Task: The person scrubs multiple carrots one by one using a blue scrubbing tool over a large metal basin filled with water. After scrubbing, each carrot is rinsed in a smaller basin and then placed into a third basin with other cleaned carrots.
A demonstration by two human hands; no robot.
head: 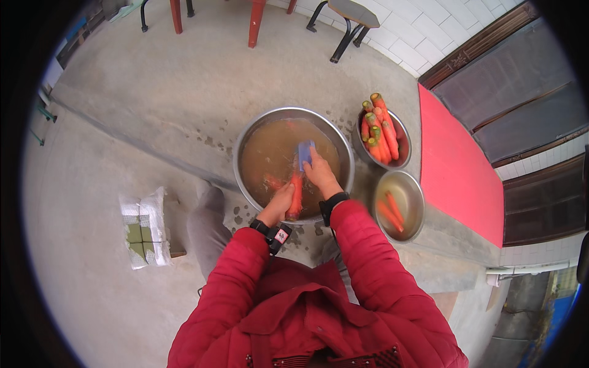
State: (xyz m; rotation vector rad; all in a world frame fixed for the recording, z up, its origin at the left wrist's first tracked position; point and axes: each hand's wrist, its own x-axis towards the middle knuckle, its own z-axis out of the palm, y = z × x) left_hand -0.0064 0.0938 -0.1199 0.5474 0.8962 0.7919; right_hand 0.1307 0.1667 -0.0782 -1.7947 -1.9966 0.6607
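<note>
My left hand grips a large carrot near its stem end, over a wide metal basin of murky brown water. My right hand holds a blue scrubbing brush against or just beside the carrot's far end; its bristles are hard to make out. Another carrot lies partly under the water to the left of the held one. At the right, a metal bowl is heaped with several carrots. Nearer me, a second metal bowl holds carrots in cloudy water.
A pink-red mat lies right of the bowls, before dark-framed doors. A low seat wrapped in white padding stands at the left. A stool and red furniture legs stand beyond the basin. A floor step edge runs diagonally at left.
</note>
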